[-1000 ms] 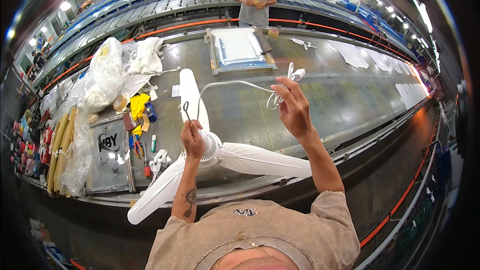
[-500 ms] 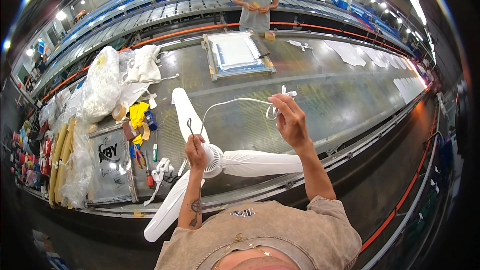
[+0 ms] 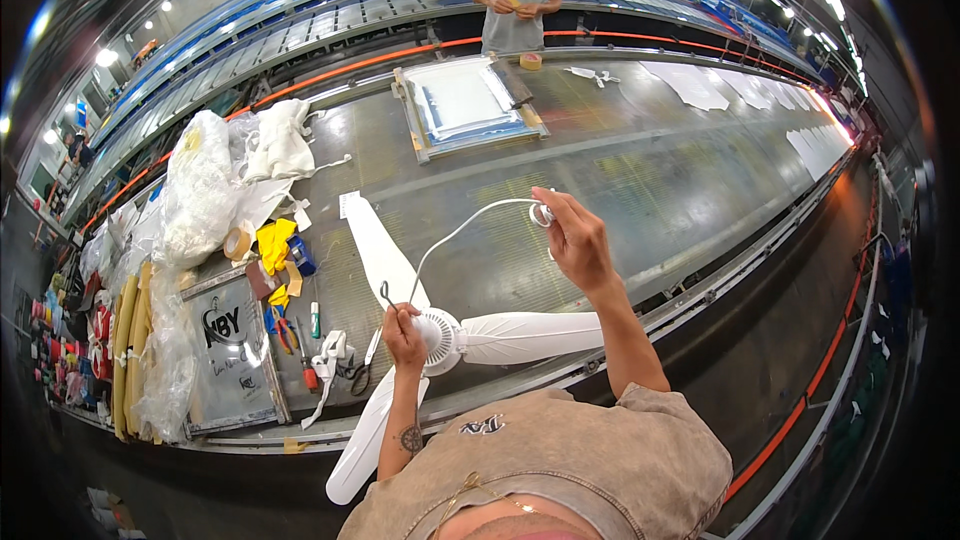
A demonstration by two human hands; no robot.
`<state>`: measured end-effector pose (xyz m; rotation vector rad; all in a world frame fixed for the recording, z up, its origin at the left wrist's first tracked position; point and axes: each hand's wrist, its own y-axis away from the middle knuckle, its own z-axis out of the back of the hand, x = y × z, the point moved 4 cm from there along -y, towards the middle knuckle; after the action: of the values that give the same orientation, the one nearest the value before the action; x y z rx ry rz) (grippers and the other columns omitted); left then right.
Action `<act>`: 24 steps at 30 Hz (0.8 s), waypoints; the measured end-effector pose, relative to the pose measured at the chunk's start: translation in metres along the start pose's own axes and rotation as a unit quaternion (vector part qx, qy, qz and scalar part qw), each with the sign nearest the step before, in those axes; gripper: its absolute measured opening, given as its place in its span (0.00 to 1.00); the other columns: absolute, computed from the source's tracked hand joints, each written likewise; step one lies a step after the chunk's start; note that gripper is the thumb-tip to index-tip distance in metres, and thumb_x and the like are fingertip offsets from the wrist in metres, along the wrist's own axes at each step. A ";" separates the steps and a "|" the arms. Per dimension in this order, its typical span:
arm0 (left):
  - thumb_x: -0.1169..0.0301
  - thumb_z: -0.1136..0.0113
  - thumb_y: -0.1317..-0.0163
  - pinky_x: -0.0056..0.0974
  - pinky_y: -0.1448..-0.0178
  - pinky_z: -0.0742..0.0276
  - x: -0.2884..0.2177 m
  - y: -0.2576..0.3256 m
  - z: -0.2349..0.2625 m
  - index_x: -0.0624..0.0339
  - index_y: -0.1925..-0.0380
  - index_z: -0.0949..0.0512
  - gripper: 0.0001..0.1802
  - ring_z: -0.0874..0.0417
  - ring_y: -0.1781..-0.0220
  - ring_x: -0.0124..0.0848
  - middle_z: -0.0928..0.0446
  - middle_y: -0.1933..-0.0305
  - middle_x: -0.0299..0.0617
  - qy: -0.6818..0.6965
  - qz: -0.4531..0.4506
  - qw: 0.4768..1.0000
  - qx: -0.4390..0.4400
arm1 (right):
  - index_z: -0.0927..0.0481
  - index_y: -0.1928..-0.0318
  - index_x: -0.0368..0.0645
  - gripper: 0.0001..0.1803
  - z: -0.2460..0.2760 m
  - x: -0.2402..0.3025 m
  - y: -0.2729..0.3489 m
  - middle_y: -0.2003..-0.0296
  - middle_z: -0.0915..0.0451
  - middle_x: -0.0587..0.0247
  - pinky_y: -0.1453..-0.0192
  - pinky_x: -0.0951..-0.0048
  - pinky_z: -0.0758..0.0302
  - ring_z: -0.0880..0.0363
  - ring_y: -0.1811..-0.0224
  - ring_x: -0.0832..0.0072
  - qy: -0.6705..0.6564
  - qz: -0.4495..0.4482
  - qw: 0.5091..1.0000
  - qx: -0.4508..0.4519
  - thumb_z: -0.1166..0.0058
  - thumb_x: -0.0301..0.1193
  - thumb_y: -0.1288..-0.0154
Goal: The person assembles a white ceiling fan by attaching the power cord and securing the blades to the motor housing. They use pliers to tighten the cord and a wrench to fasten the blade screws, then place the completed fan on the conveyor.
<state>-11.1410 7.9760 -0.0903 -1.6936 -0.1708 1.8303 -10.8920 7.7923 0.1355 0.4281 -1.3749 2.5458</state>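
A white three-bladed ceiling fan [image 3: 437, 338] lies over the near edge of a long dark table, one blade sticking out past the edge toward me. My left hand [image 3: 405, 338], closed, grips the dark metal hook [image 3: 386, 293] beside the fan's hub. From near that hand a white cord [image 3: 462, 224] arches up and across to the right. My right hand [image 3: 578, 245] is raised over the table, its fingers pinched on the small coiled end of the cord; the palm hides part of the coil.
Left of the fan lie scissors [image 3: 361, 378], white straps [image 3: 330, 365], pliers [image 3: 286, 336], a red-handled screwdriver [image 3: 309, 376] and yellow cloth [image 3: 275, 243]. Beyond are plastic bags [image 3: 200, 190] and a framed screen [image 3: 470, 105]. A person [image 3: 517, 0] stands across the table.
The view has shifted slightly. The fan has turned a little, its near blade swinging right and uncovering more of the scissors. The cord's loose end no longer shows above my right hand.
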 end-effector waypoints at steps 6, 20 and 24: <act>0.65 0.55 0.17 0.40 0.56 0.25 0.010 0.013 -0.006 0.62 0.65 0.23 0.18 0.20 0.64 0.37 0.21 0.67 0.44 0.018 0.023 0.999 0.011 | 0.19 0.39 0.39 0.23 -0.010 -0.009 -0.019 0.52 0.12 0.50 0.56 0.63 0.14 0.10 0.57 0.55 0.001 0.018 0.999 0.037 0.39 0.14 0.35; 0.68 0.54 0.18 0.41 0.57 0.26 0.012 0.008 -0.014 0.63 0.66 0.25 0.16 0.21 0.65 0.38 0.22 0.68 0.45 -0.002 0.032 0.998 0.048 | 0.18 0.42 0.40 0.20 -0.020 -0.011 -0.024 0.55 0.11 0.49 0.61 0.64 0.16 0.10 0.63 0.58 -0.012 0.025 0.999 0.034 0.36 0.18 0.33; 0.69 0.55 0.18 0.42 0.59 0.27 0.013 -0.007 -0.015 0.64 0.67 0.26 0.16 0.22 0.67 0.39 0.23 0.70 0.45 -0.018 0.032 0.998 0.045 | 0.17 0.41 0.40 0.20 -0.018 -0.010 -0.017 0.55 0.11 0.49 0.59 0.62 0.15 0.10 0.62 0.57 -0.018 0.023 0.999 0.027 0.35 0.20 0.33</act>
<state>-11.1238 7.9832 -0.1002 -1.6209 -0.0482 1.8886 -10.8795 7.8160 0.1363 0.4575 -1.3451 2.6310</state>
